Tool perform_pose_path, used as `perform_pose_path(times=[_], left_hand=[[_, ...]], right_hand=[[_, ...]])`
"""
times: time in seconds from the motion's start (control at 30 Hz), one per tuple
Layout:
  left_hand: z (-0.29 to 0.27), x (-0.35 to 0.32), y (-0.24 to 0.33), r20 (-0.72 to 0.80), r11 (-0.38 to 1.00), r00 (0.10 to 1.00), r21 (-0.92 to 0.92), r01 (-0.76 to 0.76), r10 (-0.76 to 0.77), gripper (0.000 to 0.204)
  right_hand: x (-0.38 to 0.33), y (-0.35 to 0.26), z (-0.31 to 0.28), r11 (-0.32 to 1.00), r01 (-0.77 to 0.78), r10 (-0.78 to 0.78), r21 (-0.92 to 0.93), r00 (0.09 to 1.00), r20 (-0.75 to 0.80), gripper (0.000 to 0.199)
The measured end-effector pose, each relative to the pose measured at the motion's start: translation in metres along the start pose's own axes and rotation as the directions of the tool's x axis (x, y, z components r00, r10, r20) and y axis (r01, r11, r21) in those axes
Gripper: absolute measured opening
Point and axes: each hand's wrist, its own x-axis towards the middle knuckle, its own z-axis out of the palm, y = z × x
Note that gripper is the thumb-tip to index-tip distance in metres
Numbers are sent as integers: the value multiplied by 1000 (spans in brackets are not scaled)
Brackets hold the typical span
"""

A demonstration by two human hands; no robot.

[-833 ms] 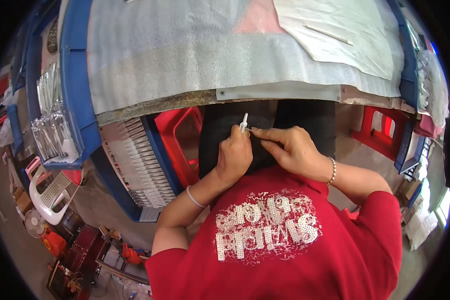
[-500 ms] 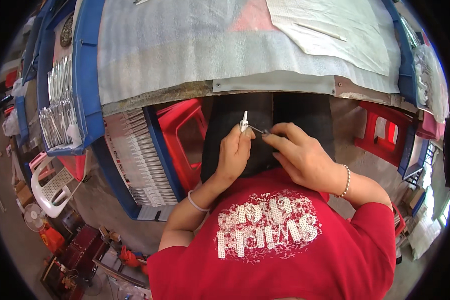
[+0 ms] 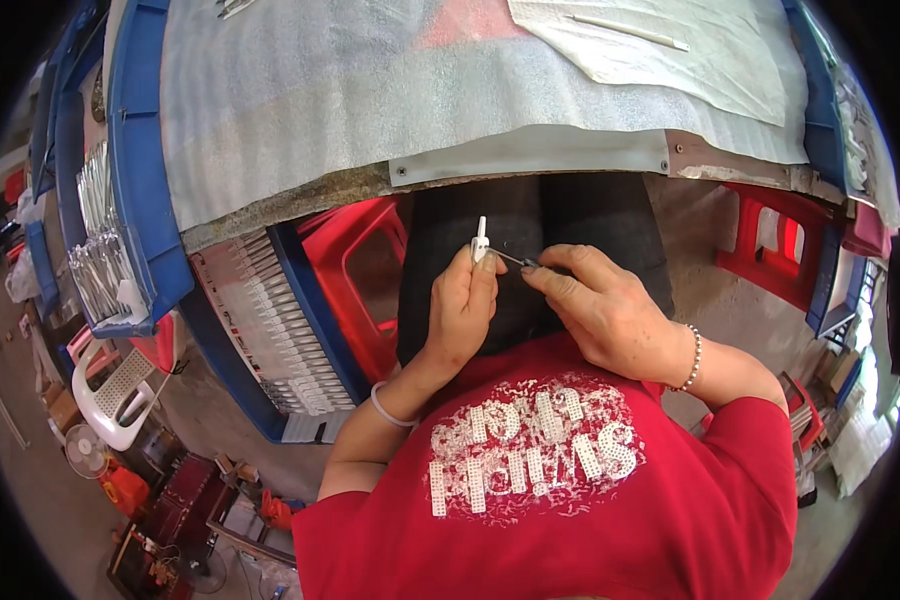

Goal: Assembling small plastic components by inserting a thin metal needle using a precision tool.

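Note:
My left hand point(image 3: 464, 305) is closed, pinching a small white plastic piece point(image 3: 481, 240) between thumb and fingertips, with its narrow tip pointing up. To its right, my right hand point(image 3: 598, 302) is closed round a thin, screwdriver-like tool point(image 3: 510, 259) with a metal shaft and a dark end. The shaft's far tip meets the side of the white piece. Both hands are held over my dark-trousered lap, just in front of the table edge. My fingers hide the lower part of the white piece and most of the tool's handle.
A table covered with white foam sheet point(image 3: 300, 100) stands ahead, bearing a white cloth point(image 3: 710, 75) and a slim white rod point(image 3: 630, 32). Blue trays point(image 3: 155, 180) with silvery parts stand at left. Red stools point(image 3: 355, 270) flank my legs; a tray of lined-up parts point(image 3: 285, 340) sits lower left.
The view has shifted slightly, so the table and trays sit further left and higher. Both hands keep their grips; the tool's shaft still meets the white piece.

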Motion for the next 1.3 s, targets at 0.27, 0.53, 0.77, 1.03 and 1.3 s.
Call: perform_pose_path(times=[0.27, 0.53, 0.77, 1.03, 1.3], left_hand=[[0, 5, -9, -29, 975, 995, 203, -90, 97, 18], [1, 10, -12, -20, 737, 880, 556, -384, 474, 13], [3, 8, -10, 2, 814, 937, 494, -305, 350, 13], [0, 18, -11, -9, 749, 887, 540, -385, 462, 12], [0, 19, -17, 28, 678, 822, 550, -488, 569, 12]], right_hand=[[4, 6, -4, 989, -139, 143, -45, 984, 108, 33], [21, 27, 8, 652, -565, 523, 506, 818, 239, 28], [18, -1, -1, 941, 99, -20, -323, 971, 238, 43], [38, 11, -5, 970, -199, 239, -141, 895, 377, 41], [28, 17, -7, 737, -519, 383, 433, 848, 366, 39]])
